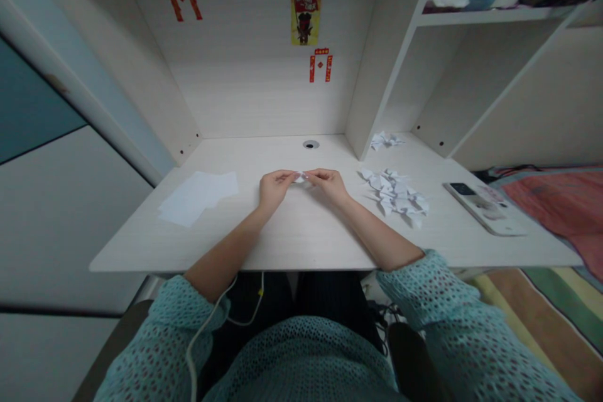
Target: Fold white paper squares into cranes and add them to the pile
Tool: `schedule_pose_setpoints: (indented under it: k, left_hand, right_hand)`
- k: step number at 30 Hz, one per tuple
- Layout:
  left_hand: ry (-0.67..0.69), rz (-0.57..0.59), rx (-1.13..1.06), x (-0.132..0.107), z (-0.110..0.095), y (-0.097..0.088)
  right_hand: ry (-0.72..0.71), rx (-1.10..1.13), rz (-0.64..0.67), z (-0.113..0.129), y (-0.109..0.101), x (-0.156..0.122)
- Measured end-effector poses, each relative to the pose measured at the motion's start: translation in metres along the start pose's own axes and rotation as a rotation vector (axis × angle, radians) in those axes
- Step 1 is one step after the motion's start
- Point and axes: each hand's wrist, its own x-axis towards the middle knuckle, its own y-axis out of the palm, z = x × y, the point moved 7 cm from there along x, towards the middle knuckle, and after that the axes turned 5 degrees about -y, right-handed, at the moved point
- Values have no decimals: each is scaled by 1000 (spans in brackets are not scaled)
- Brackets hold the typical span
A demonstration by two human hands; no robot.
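Observation:
Between my two hands, above the middle of the desk, is a small piece of folded white paper [300, 178]. My left hand [276, 188] pinches its left side with thumb and fingers. From the other side my right hand [328, 184] pinches it too, and the fingertips almost meet. Most of the paper is hidden by the fingers. Flat white paper sheets [198, 195] lie to the left of my left hand. A heap of small folded white paper pieces [393, 191] is spread to the right of my right hand.
A phone [485, 208] lies on the right of the white desk [301, 245]. More folded papers [386, 140] sit behind the upright divider [398, 50]. A round cable hole [311, 144] is at the back. A white cable [202, 333] hangs by my left sleeve.

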Motion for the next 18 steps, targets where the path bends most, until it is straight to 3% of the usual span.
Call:
schedule_pose_setpoints:
  k: [8, 12, 15, 18]
  left_hand:
    - [-120, 22, -22, 1, 10, 0]
    - [-234, 66, -106, 3, 19, 1]
    - [-342, 126, -238, 3, 25, 3]
    - [-462, 264, -368, -3, 30, 12]
  right_hand:
    - [14, -85, -18, -6, -2, 3]
    - [-33, -78, 54, 0, -1, 4]
    - [-110, -26, 107, 9, 0, 3]
    - [-208, -97, 163, 19, 3, 1]
